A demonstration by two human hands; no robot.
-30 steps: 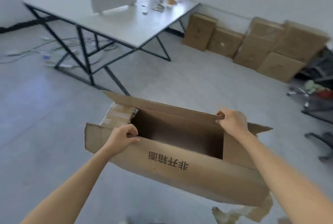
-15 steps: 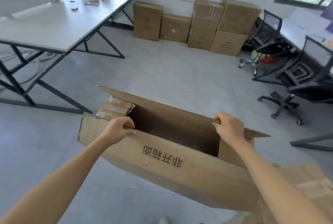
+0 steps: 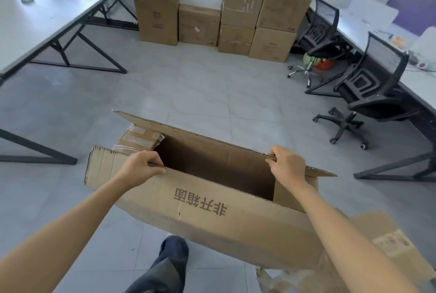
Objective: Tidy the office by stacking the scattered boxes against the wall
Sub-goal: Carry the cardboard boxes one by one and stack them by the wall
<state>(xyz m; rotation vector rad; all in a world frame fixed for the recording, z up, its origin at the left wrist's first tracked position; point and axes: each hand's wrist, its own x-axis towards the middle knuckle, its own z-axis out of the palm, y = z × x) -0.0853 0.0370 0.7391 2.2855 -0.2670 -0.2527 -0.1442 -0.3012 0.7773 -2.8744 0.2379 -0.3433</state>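
Observation:
I carry a long open cardboard box (image 3: 212, 217) off the floor, its top flaps up and its inside dark and hollow. My left hand (image 3: 141, 165) grips the near flap's edge at the left. My right hand (image 3: 286, 165) pinches the far flap's edge at the right. A smaller taped parcel (image 3: 138, 139) shows at the box's left end. Ahead, several closed cardboard boxes (image 3: 236, 16) stand stacked against the white wall. Another cardboard box (image 3: 387, 243) lies on the floor at the lower right.
A white table on black legs (image 3: 59, 21) runs along the left. Two black office chairs (image 3: 368, 85) and a second desk (image 3: 415, 75) line the right. Grey tile floor (image 3: 193, 85) lies open between me and the stack. My foot (image 3: 174, 248) steps forward below.
The view has swung right and moved closer to the stacked boxes, which now sit straight ahead. Both hands keep the same hold on the carried box.

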